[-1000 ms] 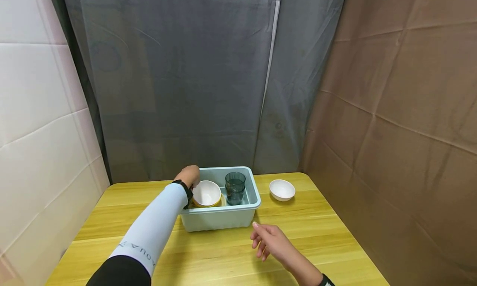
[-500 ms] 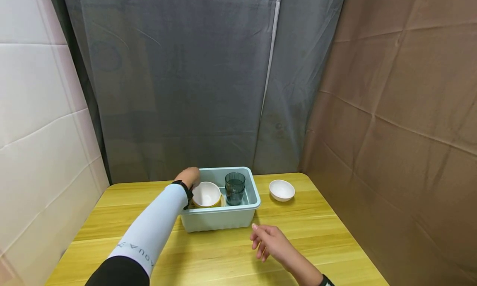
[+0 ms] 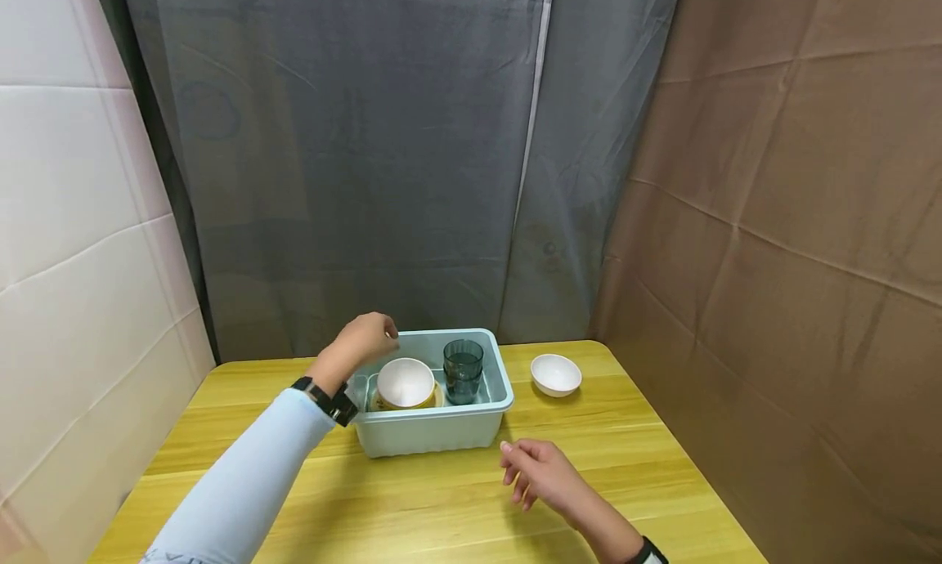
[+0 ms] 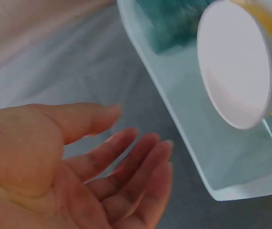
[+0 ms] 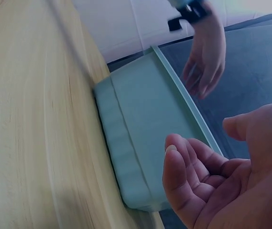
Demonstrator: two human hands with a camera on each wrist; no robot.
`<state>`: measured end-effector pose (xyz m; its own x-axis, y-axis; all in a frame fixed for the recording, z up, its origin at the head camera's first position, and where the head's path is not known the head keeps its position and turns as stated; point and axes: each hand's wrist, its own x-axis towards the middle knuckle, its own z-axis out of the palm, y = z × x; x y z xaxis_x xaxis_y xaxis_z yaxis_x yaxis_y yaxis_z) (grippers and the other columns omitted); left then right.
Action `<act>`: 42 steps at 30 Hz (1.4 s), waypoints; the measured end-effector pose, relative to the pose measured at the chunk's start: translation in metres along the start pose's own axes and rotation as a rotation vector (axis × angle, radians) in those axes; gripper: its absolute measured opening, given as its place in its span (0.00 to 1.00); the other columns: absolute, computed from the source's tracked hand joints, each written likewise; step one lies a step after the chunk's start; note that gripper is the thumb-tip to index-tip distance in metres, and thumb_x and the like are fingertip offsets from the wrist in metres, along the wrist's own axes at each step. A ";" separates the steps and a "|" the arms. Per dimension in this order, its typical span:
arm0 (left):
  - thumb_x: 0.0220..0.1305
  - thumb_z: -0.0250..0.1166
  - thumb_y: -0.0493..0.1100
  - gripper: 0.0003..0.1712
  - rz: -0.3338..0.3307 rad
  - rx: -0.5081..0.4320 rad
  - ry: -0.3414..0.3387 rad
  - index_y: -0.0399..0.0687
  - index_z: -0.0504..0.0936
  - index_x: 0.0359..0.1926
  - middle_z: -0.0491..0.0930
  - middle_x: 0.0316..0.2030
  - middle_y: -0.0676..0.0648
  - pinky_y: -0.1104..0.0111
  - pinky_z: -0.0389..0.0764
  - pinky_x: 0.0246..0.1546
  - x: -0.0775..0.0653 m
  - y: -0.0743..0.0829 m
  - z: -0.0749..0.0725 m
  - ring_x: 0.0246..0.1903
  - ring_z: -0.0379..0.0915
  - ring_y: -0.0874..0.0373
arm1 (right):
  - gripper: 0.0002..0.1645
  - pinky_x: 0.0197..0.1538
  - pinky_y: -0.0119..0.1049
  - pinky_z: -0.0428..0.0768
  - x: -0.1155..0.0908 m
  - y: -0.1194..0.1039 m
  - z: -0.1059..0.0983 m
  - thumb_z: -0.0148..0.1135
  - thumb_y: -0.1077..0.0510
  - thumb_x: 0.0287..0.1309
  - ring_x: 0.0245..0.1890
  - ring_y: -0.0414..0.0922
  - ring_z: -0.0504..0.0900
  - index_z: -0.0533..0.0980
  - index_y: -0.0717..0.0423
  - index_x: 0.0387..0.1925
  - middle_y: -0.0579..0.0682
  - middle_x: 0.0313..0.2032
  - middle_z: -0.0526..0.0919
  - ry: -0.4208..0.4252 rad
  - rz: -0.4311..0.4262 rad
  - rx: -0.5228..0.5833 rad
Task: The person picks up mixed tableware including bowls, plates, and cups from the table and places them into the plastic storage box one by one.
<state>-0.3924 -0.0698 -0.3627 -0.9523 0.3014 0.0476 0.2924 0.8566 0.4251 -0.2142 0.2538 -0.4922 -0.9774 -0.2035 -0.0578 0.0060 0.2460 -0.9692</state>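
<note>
My left hand (image 3: pixel 364 342) hovers over the back left part of a pale blue-green plastic bin (image 3: pixel 434 433). Its fingers are loosely bent with nothing between them, as the left wrist view shows. Inside the bin, a white bowl (image 3: pixel 406 382) with a yellow outside sits tilted towards the front. To its right stand dark green drinking glasses (image 3: pixel 463 372), one stacked in the other. A clear, glass-like thing (image 3: pixel 361 391) shows at the bin's left end, partly behind my wrist. My right hand (image 3: pixel 540 476) hangs empty over the table in front of the bin, fingers loosely curled.
A small white bowl (image 3: pixel 556 375) stands on the wooden table (image 3: pixel 427 507) to the right of the bin. Grey cloth (image 3: pixel 353 180) hangs behind the table, with white cloth on the left and brown cloth on the right.
My left hand has come up out of the bin's left end, leaving the clear thing there in view. My right hand has barely moved, and the bowls and glasses stay in place.
</note>
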 end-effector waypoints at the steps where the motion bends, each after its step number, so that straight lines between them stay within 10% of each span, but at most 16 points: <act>1: 0.75 0.70 0.44 0.16 0.016 -0.034 0.028 0.37 0.88 0.55 0.87 0.51 0.38 0.50 0.87 0.52 -0.011 0.001 -0.001 0.49 0.84 0.43 | 0.23 0.24 0.36 0.82 0.000 0.000 -0.001 0.56 0.46 0.86 0.23 0.47 0.83 0.81 0.62 0.41 0.53 0.33 0.85 0.003 0.001 -0.006; 12: 0.78 0.70 0.42 0.06 0.127 -0.333 0.244 0.46 0.89 0.49 0.87 0.44 0.49 0.54 0.88 0.47 -0.112 -0.003 0.012 0.45 0.85 0.51 | 0.21 0.26 0.37 0.82 0.001 0.000 -0.007 0.59 0.48 0.85 0.26 0.46 0.84 0.81 0.61 0.41 0.52 0.34 0.84 -0.015 0.004 -0.021; 20: 0.78 0.71 0.41 0.02 0.101 -0.466 0.214 0.50 0.89 0.47 0.87 0.40 0.53 0.63 0.87 0.48 -0.157 -0.013 0.038 0.43 0.82 0.60 | 0.20 0.27 0.37 0.83 0.000 0.002 -0.009 0.62 0.47 0.83 0.27 0.47 0.84 0.80 0.60 0.40 0.52 0.34 0.84 -0.015 0.001 -0.029; 33: 0.78 0.71 0.42 0.02 0.076 -0.616 0.102 0.49 0.88 0.46 0.86 0.39 0.54 0.67 0.85 0.45 -0.178 -0.041 0.107 0.41 0.81 0.61 | 0.18 0.29 0.41 0.85 0.000 0.011 -0.015 0.60 0.49 0.84 0.30 0.49 0.85 0.81 0.60 0.43 0.52 0.35 0.84 -0.018 0.010 -0.045; 42: 0.77 0.72 0.41 0.04 0.048 -0.680 0.073 0.46 0.88 0.47 0.86 0.40 0.50 0.68 0.82 0.42 -0.179 -0.046 0.129 0.40 0.81 0.58 | 0.18 0.29 0.40 0.84 -0.002 0.014 -0.017 0.61 0.49 0.84 0.30 0.49 0.85 0.81 0.60 0.43 0.52 0.35 0.83 -0.015 0.008 -0.035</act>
<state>-0.2244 -0.1094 -0.5074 -0.9500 0.2833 0.1310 0.2372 0.3825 0.8930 -0.2159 0.2736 -0.5011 -0.9741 -0.2155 -0.0691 0.0060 0.2807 -0.9598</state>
